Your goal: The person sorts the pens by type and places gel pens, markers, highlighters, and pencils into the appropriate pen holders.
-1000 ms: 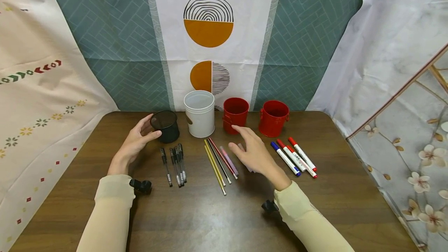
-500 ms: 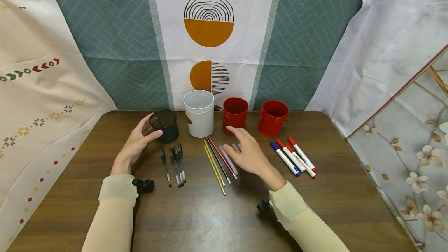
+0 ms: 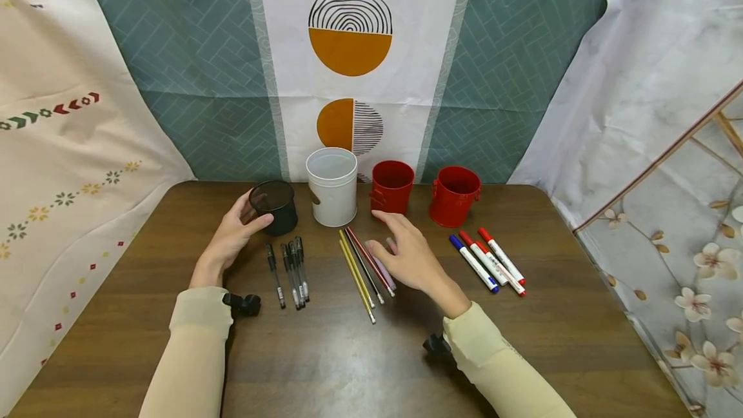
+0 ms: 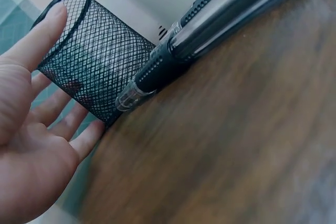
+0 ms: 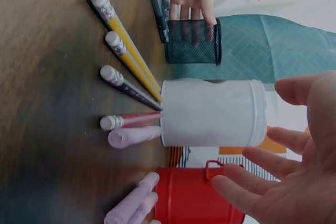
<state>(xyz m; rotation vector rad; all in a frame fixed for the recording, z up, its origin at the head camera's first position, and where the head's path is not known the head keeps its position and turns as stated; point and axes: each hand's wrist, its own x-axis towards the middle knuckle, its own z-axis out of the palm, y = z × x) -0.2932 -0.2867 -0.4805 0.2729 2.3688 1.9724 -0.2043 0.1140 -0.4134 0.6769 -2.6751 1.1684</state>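
Pens (image 3: 294, 257) lie on a brown table (image 3: 325, 366) just in front of the upright black mesh cup (image 3: 278, 215) that a person's left hand (image 3: 228, 237) grips between thumb and fingers, beside a white bucket (image 3: 336, 199), while the right hand (image 3: 409, 257), fingers spread apart, hovers near lilac sticks (image 5: 134, 137) and a red pail (image 3: 392, 189).

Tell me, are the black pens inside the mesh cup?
No, the black pens lie on the brown table in front of the mesh cup.
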